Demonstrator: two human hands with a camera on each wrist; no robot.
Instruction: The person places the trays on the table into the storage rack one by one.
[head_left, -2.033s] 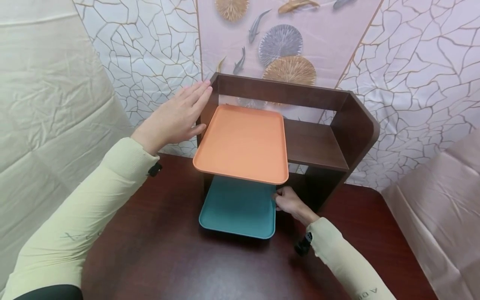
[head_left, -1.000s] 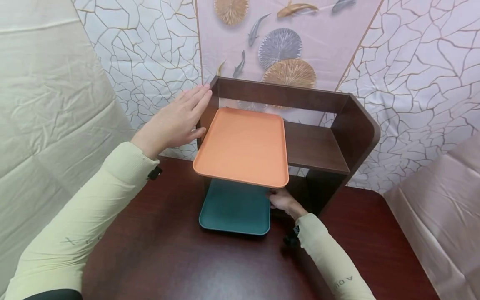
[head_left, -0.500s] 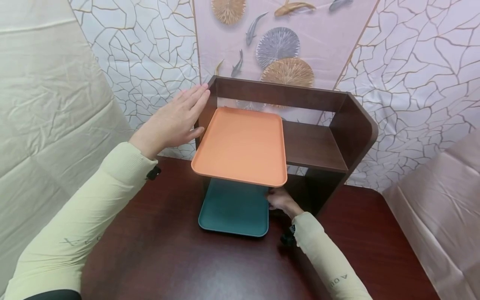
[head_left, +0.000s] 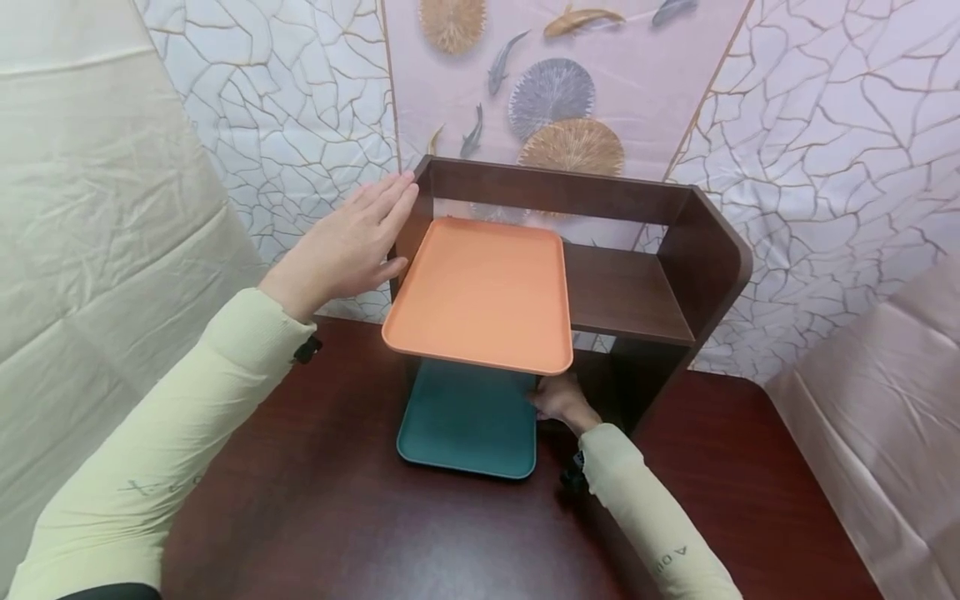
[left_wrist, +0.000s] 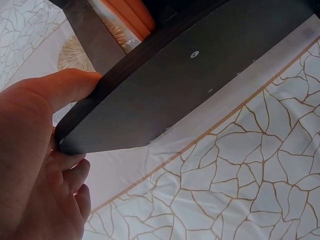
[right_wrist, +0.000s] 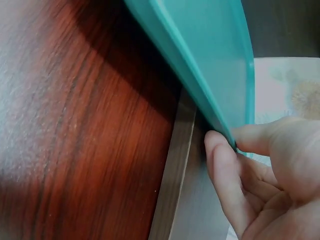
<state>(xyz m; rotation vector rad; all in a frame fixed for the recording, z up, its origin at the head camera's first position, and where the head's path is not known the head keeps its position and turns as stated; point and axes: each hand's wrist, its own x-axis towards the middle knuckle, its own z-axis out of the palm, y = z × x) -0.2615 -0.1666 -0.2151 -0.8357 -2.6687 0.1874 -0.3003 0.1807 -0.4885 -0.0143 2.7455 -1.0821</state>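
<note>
My left hand (head_left: pixel 341 246) lies along the upper left side panel of a dark brown two-tier shelf (head_left: pixel 622 292), fingers straight and together. In the left wrist view the thumb touches the side panel's (left_wrist: pixel 150 95) edge, and the other fingers are at its corner. My right hand (head_left: pixel 558 400) pinches the right rim of a teal tray (head_left: pixel 468 425) between thumb and fingers, as the right wrist view shows. This tray juts from the lower tier, its back part hidden under an orange tray (head_left: pixel 483 292). The orange tray lies on the upper tier and overhangs its front.
The shelf stands on a dark reddish-brown table (head_left: pixel 337 533). Behind it hangs a patterned cloth (head_left: pixel 810 150) with fish and round leaf shapes. A pale cloth (head_left: pixel 97 208) drapes at left, another cloth (head_left: pixel 885 433) at right.
The right hand has moved left with the teal tray's right edge, and less of that tray shows to the right. The left hand and orange tray keep their places; the head view shifts slightly.
</note>
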